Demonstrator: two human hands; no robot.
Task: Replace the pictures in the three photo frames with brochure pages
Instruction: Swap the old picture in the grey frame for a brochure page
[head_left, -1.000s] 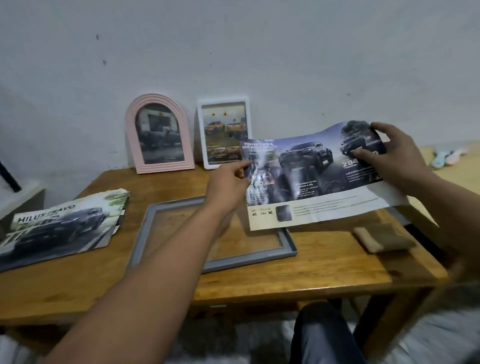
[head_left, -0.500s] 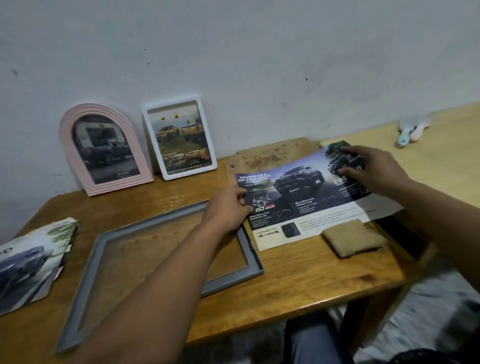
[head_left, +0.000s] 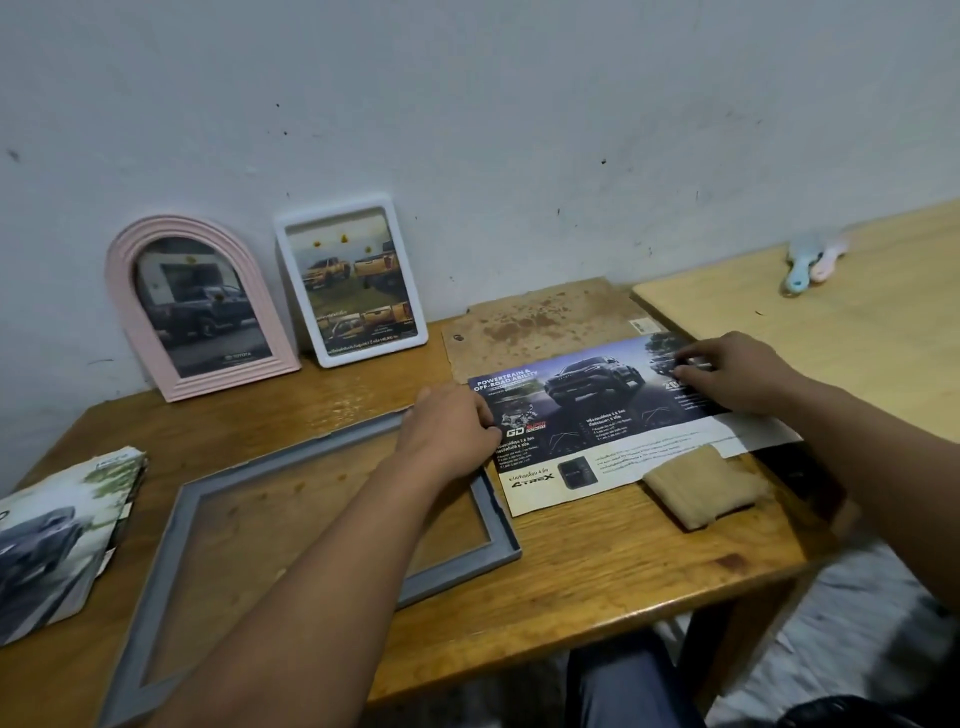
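A car brochure page (head_left: 587, 415) lies flat on the wooden table (head_left: 597, 571), its top edge over a brown backing board (head_left: 545, 322). My left hand (head_left: 447, 431) holds the page's left edge with curled fingers, just above the corner of the grey frame (head_left: 171, 545). That frame lies flat and has no picture in it. My right hand (head_left: 737, 374) pinches the page's upper right part. A pink arched frame (head_left: 200, 306) and a white rectangular frame (head_left: 353, 280) lean on the wall, each holding a truck picture.
A stack of brochures (head_left: 57, 535) lies at the table's left edge. A tan folded cloth (head_left: 701, 488) covers part of the page's lower edge. A lighter second table (head_left: 857, 332) adjoins on the right, with pastel brush-like items (head_left: 815, 262) near the wall.
Both hands brought the brochure page down from mid-air onto the table, over the backing board. My view turned to the right and downward.
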